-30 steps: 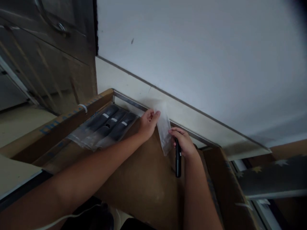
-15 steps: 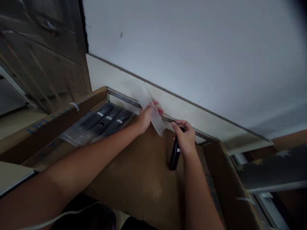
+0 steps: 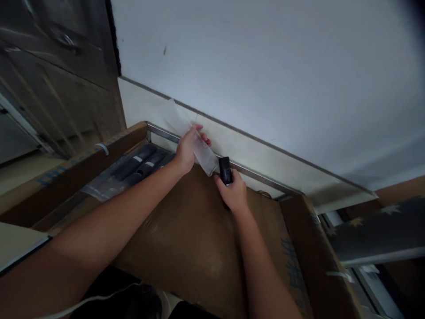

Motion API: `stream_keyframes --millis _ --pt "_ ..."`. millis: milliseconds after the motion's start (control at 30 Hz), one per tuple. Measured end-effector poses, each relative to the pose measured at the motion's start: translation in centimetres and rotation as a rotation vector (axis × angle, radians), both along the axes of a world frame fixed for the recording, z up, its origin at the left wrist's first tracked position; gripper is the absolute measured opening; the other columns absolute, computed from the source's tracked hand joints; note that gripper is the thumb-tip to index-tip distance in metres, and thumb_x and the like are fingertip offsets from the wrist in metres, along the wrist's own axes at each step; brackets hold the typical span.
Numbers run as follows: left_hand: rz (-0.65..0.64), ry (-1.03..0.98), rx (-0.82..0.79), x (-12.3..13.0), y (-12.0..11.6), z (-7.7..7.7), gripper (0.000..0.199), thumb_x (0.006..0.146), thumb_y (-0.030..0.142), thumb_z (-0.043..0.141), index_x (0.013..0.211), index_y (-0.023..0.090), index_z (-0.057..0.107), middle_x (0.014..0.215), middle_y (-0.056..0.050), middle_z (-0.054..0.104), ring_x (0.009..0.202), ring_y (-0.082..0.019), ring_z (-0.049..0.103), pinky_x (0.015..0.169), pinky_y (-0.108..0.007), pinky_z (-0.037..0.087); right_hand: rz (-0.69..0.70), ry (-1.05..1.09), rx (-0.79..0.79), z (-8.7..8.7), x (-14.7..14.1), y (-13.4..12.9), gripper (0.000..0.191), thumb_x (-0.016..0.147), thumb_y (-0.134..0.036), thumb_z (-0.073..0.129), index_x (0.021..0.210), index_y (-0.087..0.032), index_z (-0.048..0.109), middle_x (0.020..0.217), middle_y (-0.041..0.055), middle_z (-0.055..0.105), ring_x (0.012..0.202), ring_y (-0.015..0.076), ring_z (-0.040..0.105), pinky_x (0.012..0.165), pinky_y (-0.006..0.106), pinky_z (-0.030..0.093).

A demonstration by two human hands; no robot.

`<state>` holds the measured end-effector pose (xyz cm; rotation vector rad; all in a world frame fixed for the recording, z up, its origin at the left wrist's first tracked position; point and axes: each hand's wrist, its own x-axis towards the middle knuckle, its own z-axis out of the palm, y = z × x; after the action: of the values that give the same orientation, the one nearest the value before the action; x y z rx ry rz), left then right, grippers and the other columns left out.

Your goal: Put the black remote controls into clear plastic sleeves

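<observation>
Over cardboard box (image 3: 199, 230) | left hand (image 3: 186, 148) fingers pinching clear bag (image 3: 192, 135) | right hand (image 3: 234, 192) fingers gripping black cylinder (image 3: 226, 169) | box print unreadable

Both forearms were bare from elbow to wrist, with no sleeves showing. The left hand (image 3: 186, 149) and the right hand (image 3: 234, 192) wore no gloves, rings or watch that could be made out. A thin white cable (image 3: 99, 297) curved across dark clothing at the near edge.
</observation>
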<state>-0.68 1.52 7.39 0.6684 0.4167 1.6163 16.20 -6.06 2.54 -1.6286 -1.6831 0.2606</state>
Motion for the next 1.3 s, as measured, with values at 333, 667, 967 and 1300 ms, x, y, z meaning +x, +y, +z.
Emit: stream_keyframes --millis 333,667,967,1300 --pt "0.141 -0.080 -0.027 -1.6 1.5 0.4 0.028 0.090 0.049 0.056 0.090 0.021 0.059 0.065 0.001 0.054 0.067 -0.016 0.062 0.073 -0.031 0.053 -0.063 -0.146 -0.120 0.9 0.0 -0.6 0.036 0.080 -0.057 0.065 0.080 -0.024 0.052 0.061 -0.0005 0.052 0.057 0.0183 0.046 0.054 0.028 0.029" --pt "0.083 -0.078 -0.021 -0.8 1.1 0.2 0.025 0.091 0.045 0.055 0.087 0.021 0.057 0.065 0.001 0.053 0.064 -0.014 0.060 0.071 -0.030 0.052 0.056 -0.108 -0.114 1.5 -1.8 -1.7 0.038 0.079 -0.059 0.068 0.088 -0.023 0.059 0.065 0.0007 0.057 0.059 0.0186 0.051 0.054 0.029 0.034" --pt "-0.021 -0.013 -0.061 0.2 0.5 -0.5 0.027 0.089 0.048 0.059 0.093 0.021 0.057 0.067 0.000 0.057 0.063 -0.015 0.060 0.070 -0.030 0.053 0.141 -0.052 -0.062 1.1 -1.9 -1.9 0.085 0.077 -0.058 0.072 0.145 -0.021 0.037 0.095 0.0112 0.071 0.077 0.0279 0.066 0.066 0.035 0.047" --pt "-0.341 0.093 0.058 1.3 -1.1 -1.6 0.028 0.080 0.033 0.067 0.104 0.016 0.064 0.090 -0.008 0.072 0.086 -0.021 0.070 0.086 -0.037 0.054 0.129 0.016 0.071 1.1 -2.2 -1.5 0.067 0.076 -0.055 0.076 0.130 -0.021 0.054 0.105 0.0121 0.069 0.088 0.0284 0.066 0.075 0.037 0.050"
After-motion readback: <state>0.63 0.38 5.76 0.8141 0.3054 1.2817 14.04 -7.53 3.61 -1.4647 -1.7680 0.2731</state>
